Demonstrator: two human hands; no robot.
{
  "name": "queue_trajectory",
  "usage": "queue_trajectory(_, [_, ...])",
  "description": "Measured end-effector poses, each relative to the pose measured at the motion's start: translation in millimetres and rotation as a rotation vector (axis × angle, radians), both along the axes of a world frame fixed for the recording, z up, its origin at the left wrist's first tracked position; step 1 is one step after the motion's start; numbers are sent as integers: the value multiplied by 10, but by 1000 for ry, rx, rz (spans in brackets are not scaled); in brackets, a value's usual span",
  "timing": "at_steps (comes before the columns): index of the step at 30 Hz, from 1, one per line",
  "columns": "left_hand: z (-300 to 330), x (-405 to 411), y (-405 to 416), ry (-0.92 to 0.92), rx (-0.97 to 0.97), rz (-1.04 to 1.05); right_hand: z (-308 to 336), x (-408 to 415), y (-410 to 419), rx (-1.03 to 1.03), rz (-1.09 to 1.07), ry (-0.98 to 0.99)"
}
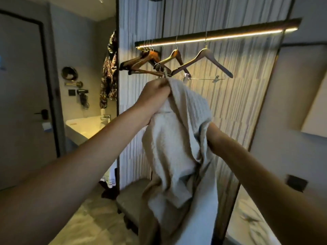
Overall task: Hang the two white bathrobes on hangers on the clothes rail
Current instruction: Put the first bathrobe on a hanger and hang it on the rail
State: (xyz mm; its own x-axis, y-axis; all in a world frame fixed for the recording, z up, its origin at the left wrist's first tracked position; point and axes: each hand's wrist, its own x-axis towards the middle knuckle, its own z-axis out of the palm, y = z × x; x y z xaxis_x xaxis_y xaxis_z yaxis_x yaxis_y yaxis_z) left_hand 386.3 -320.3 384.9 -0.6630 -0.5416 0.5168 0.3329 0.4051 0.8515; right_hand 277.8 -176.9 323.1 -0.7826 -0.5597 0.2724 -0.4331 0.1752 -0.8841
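I've got one white bathrobe (178,142) held up in front of the clothes rail (217,35), just below the hangers. Left hand (155,96) grip is closed tight on a bunch of the fabric near the top, prob. collar/shoulder, close under the hook of a hanger (165,72) that looks to be inside the robe already; can't confirm. Right hand (211,129) is buried in the folds from the wrist on, so can't tell its grip. Rest of the robe hangs down twd the low bench (134,193).

Step, as I read it: getting robe no. 1 onto a hanger. Nothing white on the rail yet, just bare wooden hangers, incl. an empty one (205,61) to the right. 2nd robe not in view.

Next: spread the shoulders over the hanger arms w/ the right hand, then lift the hook up to the rail.
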Motion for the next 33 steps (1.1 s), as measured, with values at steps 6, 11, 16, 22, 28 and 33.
queue_trajectory(6, [335,-295,143,11,-438,229,-262,565,-185,-578,-254,378])
queue_trajectory(11, [373,-71,-173,-2,-854,350,-761,464,-398,-67,-169,339])
queue_trajectory(16, [317,369,-879,-259,-995,508,-414,15,-242,-16,40,187])
queue_trajectory(22, [50,626,-1229,-544,-1026,368,-71,-251,-366,139,-383,714])
queue_trajectory(28, [-96,560,-1178,-507,-825,314,58,-17,-559,111,-335,725])
queue_trajectory(33, [65,440,-696,-212,-842,318,206,550,-933,17,105,657])
